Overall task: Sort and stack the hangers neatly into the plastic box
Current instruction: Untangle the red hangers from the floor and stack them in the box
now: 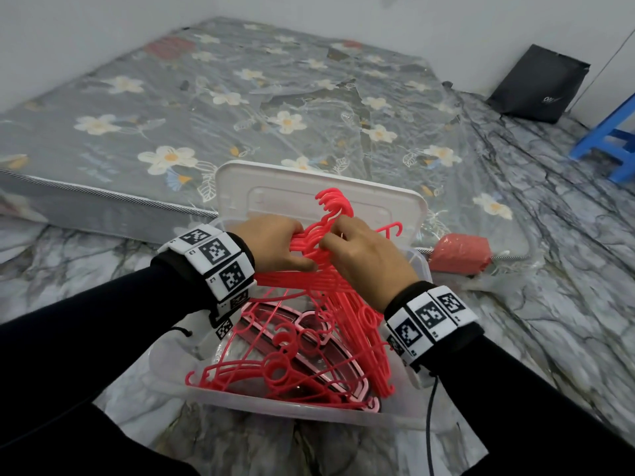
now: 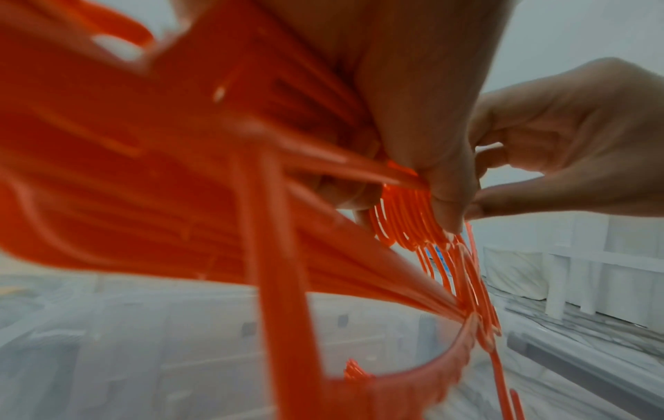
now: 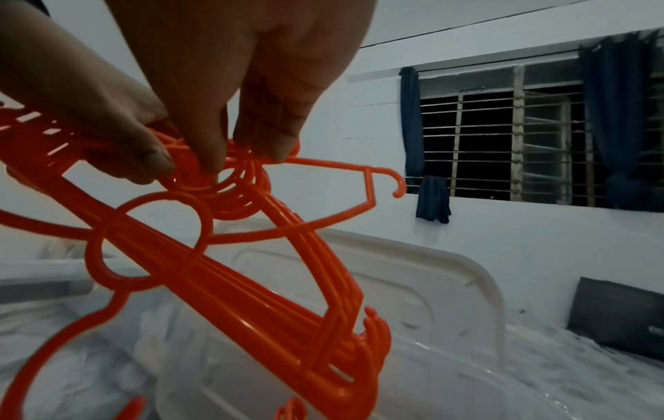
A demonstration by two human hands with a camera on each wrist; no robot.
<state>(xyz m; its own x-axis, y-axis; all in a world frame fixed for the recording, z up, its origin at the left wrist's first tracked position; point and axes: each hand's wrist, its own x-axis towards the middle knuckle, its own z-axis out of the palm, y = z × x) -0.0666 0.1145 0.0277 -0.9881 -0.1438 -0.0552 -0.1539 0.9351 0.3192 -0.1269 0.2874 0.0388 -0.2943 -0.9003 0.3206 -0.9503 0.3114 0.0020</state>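
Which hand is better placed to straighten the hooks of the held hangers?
The right hand, probably. Its fingertips already pinch at the hooks and neck rings, while the left hand grips the bundle of hangers by its arms over the plastic box.

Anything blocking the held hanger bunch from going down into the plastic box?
No lid in the way: it stands open behind the plastic box. But loose hangers already lie tangled inside, directly under the bunch gripped by the left hand and right hand.
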